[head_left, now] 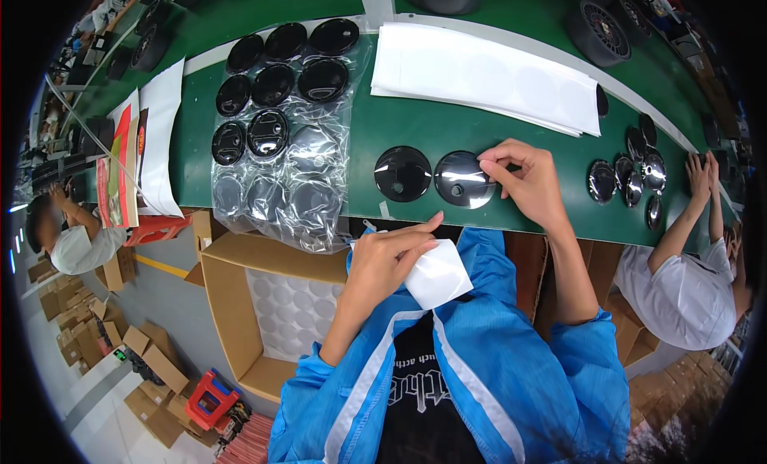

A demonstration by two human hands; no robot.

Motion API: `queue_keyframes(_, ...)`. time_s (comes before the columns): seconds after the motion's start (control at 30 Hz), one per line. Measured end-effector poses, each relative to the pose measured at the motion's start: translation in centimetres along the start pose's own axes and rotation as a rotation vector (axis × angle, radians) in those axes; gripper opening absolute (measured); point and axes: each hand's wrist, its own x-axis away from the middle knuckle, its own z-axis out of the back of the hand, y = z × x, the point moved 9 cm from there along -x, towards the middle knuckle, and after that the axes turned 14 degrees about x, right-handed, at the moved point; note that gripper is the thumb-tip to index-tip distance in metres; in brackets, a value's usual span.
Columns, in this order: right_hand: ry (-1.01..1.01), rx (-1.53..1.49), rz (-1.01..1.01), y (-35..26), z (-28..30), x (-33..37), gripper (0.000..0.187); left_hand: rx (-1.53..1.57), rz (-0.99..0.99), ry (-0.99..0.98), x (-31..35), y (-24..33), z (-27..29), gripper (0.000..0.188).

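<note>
Black disc (466, 183), glossy and round, lies flat on the green tabletop (379, 120) before me, close to the front edge. The fingers of my right hand (527, 178) are at its far right rim, thumb and forefinger drawn close together; I cannot tell whether they pinch something there or only touch it. Nearer to me than the disc, the fingers of my left hand (383, 258) hold a square of white paper (439, 276) by its upper part, my forefinger stretched out straight.

Just left of the disc lies a second disc (403, 174), also black. Farther left of it, a clear plastic wrap (280, 172) spreads out with eight black covers (272, 85) toward its back. Behind the disc is a stack of white sheets (479, 73). Well to its right sits a cluster of small black caps (631, 168), and beyond them a co-worker (683, 296) in a white shirt. Below and left of the disc, a cardboard box (228, 312) stands open, with a pale tray (296, 312) of round shapes inside.
</note>
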Motion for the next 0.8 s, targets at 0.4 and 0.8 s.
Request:
queue_keyframes(0.4, -0.007, 0.085, 0.022, -0.5, 0.1, -0.3, 0.01, 0.021, 0.106, -0.047, -0.2, 0.0, -0.1, 0.017)
queue_keyframes(0.8, 0.273, 0.528, 0.392, -7.7, 1.6, 3.6, 0.026, 0.062, 0.065, 0.009, 0.0, 0.1, 0.3, 0.017)
